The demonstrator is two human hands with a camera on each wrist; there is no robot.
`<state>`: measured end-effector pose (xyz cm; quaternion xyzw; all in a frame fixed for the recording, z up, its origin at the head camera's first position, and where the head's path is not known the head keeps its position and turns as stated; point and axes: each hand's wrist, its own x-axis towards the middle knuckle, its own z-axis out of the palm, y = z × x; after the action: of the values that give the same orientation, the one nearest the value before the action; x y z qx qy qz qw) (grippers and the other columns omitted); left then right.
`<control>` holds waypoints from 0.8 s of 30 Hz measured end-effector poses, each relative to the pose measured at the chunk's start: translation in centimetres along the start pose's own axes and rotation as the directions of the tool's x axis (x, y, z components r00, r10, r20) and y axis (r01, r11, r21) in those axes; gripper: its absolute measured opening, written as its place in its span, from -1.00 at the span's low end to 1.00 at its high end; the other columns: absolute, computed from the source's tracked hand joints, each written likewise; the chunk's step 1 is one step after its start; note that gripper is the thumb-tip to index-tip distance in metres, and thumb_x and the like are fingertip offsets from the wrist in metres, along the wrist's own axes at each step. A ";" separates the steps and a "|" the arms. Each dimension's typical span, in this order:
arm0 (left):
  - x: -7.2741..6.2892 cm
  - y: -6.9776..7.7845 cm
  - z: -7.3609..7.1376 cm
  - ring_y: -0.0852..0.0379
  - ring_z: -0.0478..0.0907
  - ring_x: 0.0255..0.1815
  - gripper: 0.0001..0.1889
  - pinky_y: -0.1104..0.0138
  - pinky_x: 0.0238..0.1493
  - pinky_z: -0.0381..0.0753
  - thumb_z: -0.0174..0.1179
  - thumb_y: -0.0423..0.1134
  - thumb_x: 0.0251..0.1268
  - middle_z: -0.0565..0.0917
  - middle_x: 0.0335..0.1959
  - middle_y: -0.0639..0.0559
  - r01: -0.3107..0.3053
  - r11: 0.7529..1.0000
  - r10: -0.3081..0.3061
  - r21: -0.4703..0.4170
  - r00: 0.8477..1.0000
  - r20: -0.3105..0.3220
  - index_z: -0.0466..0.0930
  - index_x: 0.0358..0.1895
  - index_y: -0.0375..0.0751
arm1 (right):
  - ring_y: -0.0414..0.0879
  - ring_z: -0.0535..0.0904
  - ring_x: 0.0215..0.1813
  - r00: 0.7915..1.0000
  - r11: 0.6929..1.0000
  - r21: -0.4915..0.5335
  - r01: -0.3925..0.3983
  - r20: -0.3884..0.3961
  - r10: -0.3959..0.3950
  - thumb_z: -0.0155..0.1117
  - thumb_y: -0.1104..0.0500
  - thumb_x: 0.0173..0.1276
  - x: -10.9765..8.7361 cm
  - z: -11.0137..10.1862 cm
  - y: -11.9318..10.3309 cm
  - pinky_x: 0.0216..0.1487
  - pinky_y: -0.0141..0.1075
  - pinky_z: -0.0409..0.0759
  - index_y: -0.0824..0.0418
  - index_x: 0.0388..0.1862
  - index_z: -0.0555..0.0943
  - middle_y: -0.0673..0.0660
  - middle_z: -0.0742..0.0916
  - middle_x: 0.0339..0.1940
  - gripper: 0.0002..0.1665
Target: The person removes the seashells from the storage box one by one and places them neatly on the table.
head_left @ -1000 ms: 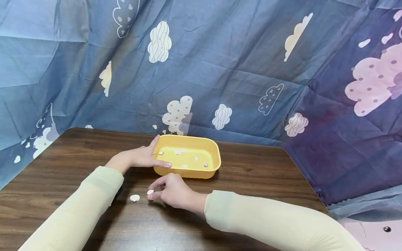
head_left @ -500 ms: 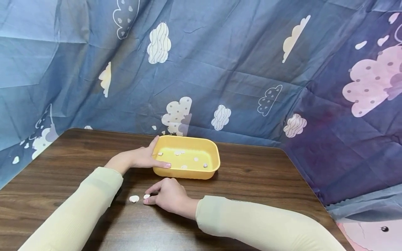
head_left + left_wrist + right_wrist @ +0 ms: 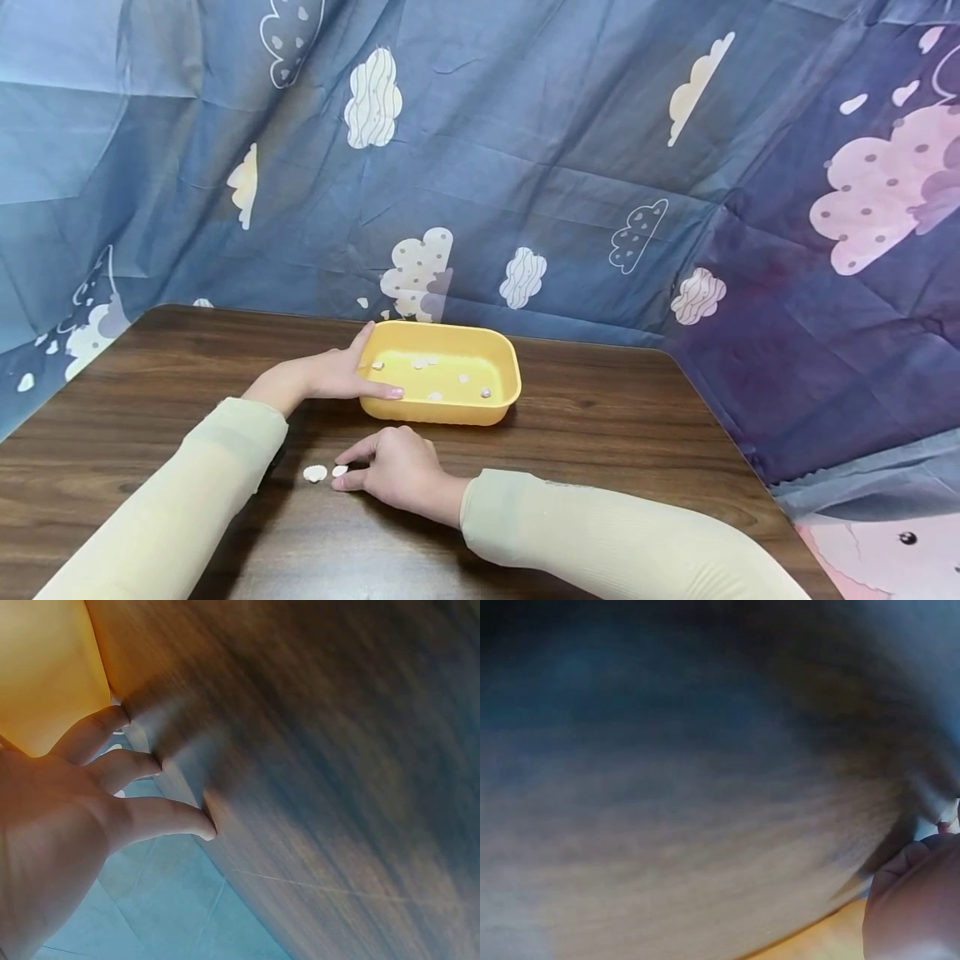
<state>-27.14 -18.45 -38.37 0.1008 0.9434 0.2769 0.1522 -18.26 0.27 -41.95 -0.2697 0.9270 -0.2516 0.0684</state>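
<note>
My right hand point(image 3: 401, 468) pinches a small white shell-like piece point(image 3: 341, 472) between thumb and index finger, low over the table. Just left of it lies another white shell-like piece point(image 3: 315, 473) with a scalloped outline. A yellow plastic bin point(image 3: 438, 410) stands behind them, with several small pale pieces on its floor. At its left end rests my left hand point(image 3: 330, 377), thumb laid along the front rim and index finger extended at the back corner. In the left wrist view, spread, nearly straight fingers point(image 3: 161, 816) reach down beside the bin. The right wrist view barely shows the hand.
All of this is on a dark wood-grain table point(image 3: 600, 433). A blue cloth backdrop point(image 3: 480, 167) with cloud prints hangs behind its far edge and on the right. Below the table, tiled floor point(image 3: 165, 892) shows in the left wrist view.
My right hand has moved left and slightly down toward the lying piece, keeping its pinch on the other piece. The left hand stays at the bin. The head view has shifted slightly.
</note>
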 end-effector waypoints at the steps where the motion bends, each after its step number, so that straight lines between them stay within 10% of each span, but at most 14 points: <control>1: 0.0 0.0 0.0 -0.48 0.21 0.66 0.56 -0.25 0.60 0.29 0.29 0.64 0.07 0.14 0.63 -0.64 -0.001 1.000 0.001 -0.003 1.000 0.001 -0.67 0.72 -0.08 | -0.44 0.73 0.01 1.000 1.000 -0.002 -0.002 -0.002 0.002 0.65 -0.26 0.18 0.0 0.0 0.0 -0.06 -0.32 0.60 -0.39 -0.16 0.88 -0.44 0.85 -0.25 -0.76; 24: -0.1 0.0 -0.1 -0.49 0.21 0.65 0.55 -0.26 0.60 0.28 0.28 0.64 0.08 0.12 0.63 -0.64 -0.007 1.000 0.007 0.002 1.000 0.001 -0.67 0.72 -0.09 | -0.50 0.67 -0.17 1.000 1.000 -0.002 0.002 -0.004 -0.002 0.66 -0.26 0.17 0.0 0.0 -0.1 -0.19 -0.35 0.53 -0.38 -0.16 0.87 -0.42 0.82 -0.38 -0.75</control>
<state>-27.09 -18.55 -38.30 0.1045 0.9432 0.2766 0.1514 -18.26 0.22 -41.90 -0.2703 0.9271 -0.2511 0.0658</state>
